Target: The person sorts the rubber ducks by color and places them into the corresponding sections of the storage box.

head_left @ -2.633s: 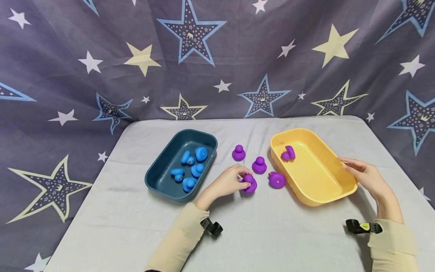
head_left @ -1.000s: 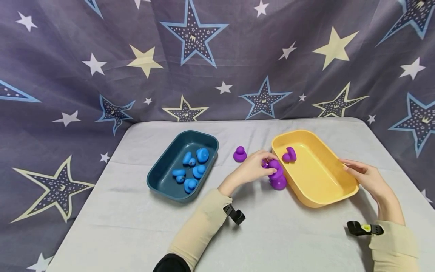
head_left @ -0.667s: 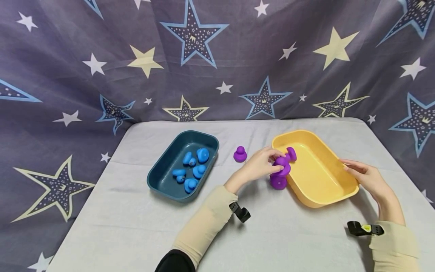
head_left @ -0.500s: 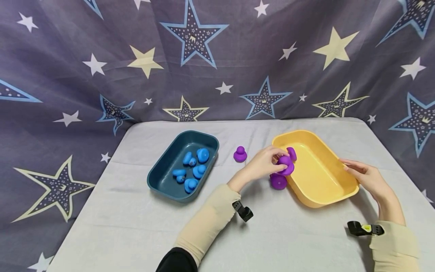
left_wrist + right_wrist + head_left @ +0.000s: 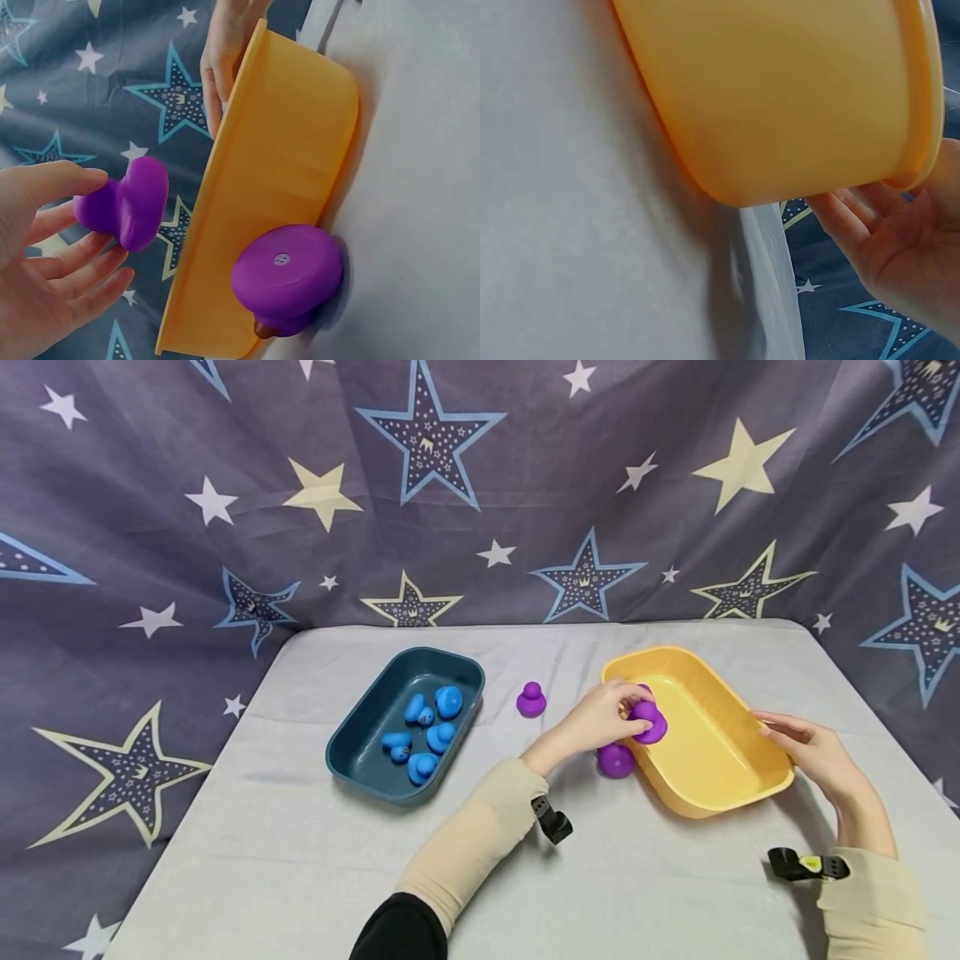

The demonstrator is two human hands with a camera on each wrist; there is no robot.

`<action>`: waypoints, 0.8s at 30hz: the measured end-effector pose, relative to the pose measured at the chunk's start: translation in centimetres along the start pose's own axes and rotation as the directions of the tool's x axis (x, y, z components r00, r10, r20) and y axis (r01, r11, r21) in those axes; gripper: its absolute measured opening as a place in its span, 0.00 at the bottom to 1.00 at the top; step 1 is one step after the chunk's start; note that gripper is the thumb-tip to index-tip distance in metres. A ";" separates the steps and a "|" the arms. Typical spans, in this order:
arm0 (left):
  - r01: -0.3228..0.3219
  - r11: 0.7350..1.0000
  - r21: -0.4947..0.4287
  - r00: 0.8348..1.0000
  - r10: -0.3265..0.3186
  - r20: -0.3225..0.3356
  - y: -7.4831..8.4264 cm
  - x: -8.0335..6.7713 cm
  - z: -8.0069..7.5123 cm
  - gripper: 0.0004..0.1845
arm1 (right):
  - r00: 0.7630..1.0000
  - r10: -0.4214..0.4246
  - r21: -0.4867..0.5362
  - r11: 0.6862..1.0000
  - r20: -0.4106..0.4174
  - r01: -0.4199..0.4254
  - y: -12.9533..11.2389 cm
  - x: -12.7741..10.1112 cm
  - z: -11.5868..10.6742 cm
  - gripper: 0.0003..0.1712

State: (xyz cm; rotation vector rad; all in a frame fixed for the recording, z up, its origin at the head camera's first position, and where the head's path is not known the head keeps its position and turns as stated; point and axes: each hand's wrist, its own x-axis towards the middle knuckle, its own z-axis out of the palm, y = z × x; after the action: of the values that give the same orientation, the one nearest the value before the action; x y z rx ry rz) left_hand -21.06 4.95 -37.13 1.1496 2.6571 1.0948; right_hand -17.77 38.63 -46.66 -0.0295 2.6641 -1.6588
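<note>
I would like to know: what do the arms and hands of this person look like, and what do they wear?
The left hand and right hand wear no gloves. Beige sleeves cover the forearms, with black fabric further up the left arm. Each wrist carries a small black device; the right one shows a yellow label.

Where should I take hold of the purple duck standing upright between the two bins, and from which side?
Probably pinch the standing duck by its round head, from above and the near side, once the left hand lets go of the held duck. The head is narrower than the body below, and it stands apart from the teal bin and yellow bin.
</note>
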 end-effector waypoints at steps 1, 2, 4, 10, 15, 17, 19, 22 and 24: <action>-0.001 1.000 0.000 1.000 0.001 0.000 0.0 0.1 0.1 0.17 | 1.000 -0.001 0.002 1.000 0.000 0.001 0.0 0.0 0.0 0.36; 0.001 1.000 0.006 1.000 -0.001 0.001 -0.1 0.2 0.2 0.17 | 1.000 -0.002 0.002 1.000 0.000 0.002 -0.1 0.0 0.0 0.36; 0.001 1.000 0.014 1.000 -0.001 0.001 -0.2 0.4 0.4 0.17 | 1.000 -0.003 0.000 1.000 0.001 0.003 -0.1 0.0 0.0 0.36; 0.004 0.999 0.050 1.000 -0.005 0.011 -0.5 1.0 1.1 0.17 | 1.000 0.002 -0.016 1.000 0.004 -0.002 0.2 0.0 0.0 0.36; 0.007 0.999 0.034 1.000 -0.007 0.009 -0.7 1.5 1.6 0.17 | 1.000 -0.001 -0.022 1.000 0.006 0.002 0.4 0.1 -0.1 0.36; 0.011 1.000 0.025 1.000 -0.011 0.010 -0.7 1.7 1.7 0.17 | 1.000 -0.008 -0.018 1.000 0.007 0.009 0.5 0.2 -0.1 0.36; 0.020 1.000 0.021 1.000 -0.020 0.013 -0.7 1.8 1.8 0.17 | 1.000 -0.015 -0.012 1.000 0.009 0.015 0.6 0.2 -0.1 0.36; 0.035 0.999 0.023 0.999 -0.035 0.017 -0.7 1.9 1.9 0.17 | 1.000 -0.015 -0.008 1.000 0.008 0.015 0.6 0.1 -0.1 0.36; 0.035 0.999 0.021 0.999 -0.035 0.013 -0.8 2.0 2.1 0.17 | 1.000 -0.015 -0.006 1.000 0.009 0.015 0.5 0.1 -0.1 0.36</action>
State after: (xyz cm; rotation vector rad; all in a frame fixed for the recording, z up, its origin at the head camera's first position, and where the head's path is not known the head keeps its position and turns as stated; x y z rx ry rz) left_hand -22.34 7.08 -38.72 1.1051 2.6736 1.0528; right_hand -17.87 38.91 -47.11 -0.0562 2.6690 -1.6511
